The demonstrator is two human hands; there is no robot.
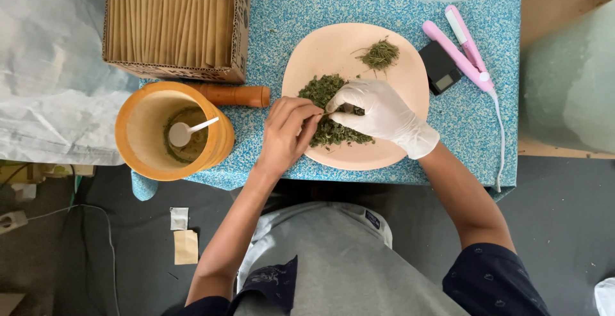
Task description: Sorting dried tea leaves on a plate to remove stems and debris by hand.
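A pale peach plate [403,79] on the blue speckled table carries a large heap of dried green herbs [320,92] and a smaller separate tuft of stems [380,54] near its far rim. My bare left hand [286,133] pinches into the near left side of the heap, fingers closed on some herb. My right hand [382,113], in a white glove, rests on the heap beside it, fingertips pinched on the leaves. The two hands' fingertips nearly meet over the pile.
A wooden mortar [146,108] with ground herb and a white spoon [184,131] stands at the left, a wooden pestle [234,94] behind it. A cardboard box of brown sachets [173,24] sits far left. A small black scale [440,67] and a pink sealer [462,48] lie right.
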